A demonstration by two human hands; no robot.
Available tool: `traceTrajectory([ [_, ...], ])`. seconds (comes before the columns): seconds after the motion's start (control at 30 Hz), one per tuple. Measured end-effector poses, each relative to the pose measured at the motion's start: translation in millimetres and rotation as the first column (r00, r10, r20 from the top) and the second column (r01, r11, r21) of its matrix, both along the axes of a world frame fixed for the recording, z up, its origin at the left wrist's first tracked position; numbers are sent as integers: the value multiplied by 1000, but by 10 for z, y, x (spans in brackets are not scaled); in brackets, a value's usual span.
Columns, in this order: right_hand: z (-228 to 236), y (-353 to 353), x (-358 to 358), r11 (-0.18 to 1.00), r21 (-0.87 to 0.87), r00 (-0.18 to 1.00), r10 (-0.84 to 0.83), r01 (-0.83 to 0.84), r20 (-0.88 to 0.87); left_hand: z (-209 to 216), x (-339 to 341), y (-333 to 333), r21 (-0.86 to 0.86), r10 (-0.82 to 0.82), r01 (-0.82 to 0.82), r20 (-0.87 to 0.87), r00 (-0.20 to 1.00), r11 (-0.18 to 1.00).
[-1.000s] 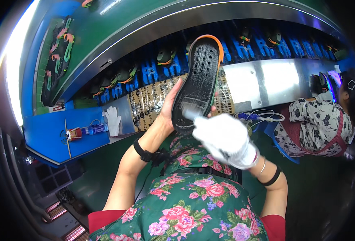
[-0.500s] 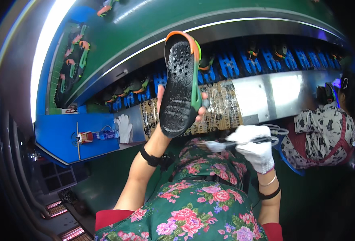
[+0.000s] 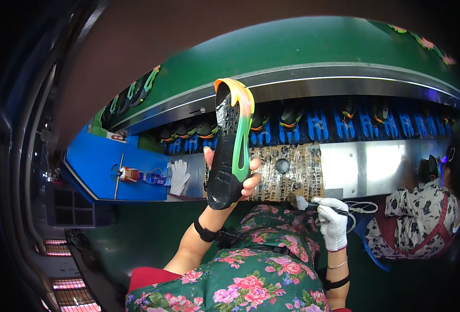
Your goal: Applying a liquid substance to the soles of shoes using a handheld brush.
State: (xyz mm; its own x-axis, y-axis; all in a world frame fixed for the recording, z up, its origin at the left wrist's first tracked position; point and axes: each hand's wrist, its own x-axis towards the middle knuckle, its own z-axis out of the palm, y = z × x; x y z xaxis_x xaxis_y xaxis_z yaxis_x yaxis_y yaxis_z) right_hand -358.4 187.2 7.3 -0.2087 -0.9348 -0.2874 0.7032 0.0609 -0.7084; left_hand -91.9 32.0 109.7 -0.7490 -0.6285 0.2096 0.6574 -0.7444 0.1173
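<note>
My left hand (image 3: 250,179) grips a shoe sole (image 3: 229,151) from beneath and holds it up above the bench, its toe end pointing away from me. The sole has a glossy black inside and an orange, yellow and green side wall, which is tilted into sight. Most of the palm is hidden behind it. In a white knit glove, my right hand (image 3: 333,223) is closed round a brush (image 3: 302,202). Its dark bristles point left, near the front edge of the taped cardboard (image 3: 292,179), apart from the sole.
Beyond the cardboard, blue holders (image 3: 318,127) carry several soles, with a green belt (image 3: 313,44) behind. A spare glove (image 3: 178,177) and a blue-labelled bottle (image 3: 154,178) lie at left. A round clear object (image 3: 282,165) sits on the cardboard. A co-worker (image 3: 422,218) sits at right.
The sole has turned so that more of its coloured side wall shows. My right hand has brought the brush closer to the cardboard's front edge. The whole view has shifted.
</note>
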Motion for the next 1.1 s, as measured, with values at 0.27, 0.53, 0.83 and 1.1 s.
traceTrajectory([
  [0.27, -160, -83, 64, 999, 25, 999, -29, 30, -33, 201, 368, -251, -106, 51, -55, -41, 998, 993],
  [0.53, -60, -301, 283, 998, 56, 996, -26, 31, -88, 455, 1462, -1978, -433, 272, -240, 14, 962, 869],
  [0.83, -178, -574, 587, 998, 61, 989, 11, -2, -148, 640, 1718, -1898, -251, 701, -724, 576, 421, 642],
  [1.1, -172, -603, 853, 996, 66, 994, -51, 58, -102, 683, 2046, -2580, -890, 803, 411, -93, -589, 198],
])
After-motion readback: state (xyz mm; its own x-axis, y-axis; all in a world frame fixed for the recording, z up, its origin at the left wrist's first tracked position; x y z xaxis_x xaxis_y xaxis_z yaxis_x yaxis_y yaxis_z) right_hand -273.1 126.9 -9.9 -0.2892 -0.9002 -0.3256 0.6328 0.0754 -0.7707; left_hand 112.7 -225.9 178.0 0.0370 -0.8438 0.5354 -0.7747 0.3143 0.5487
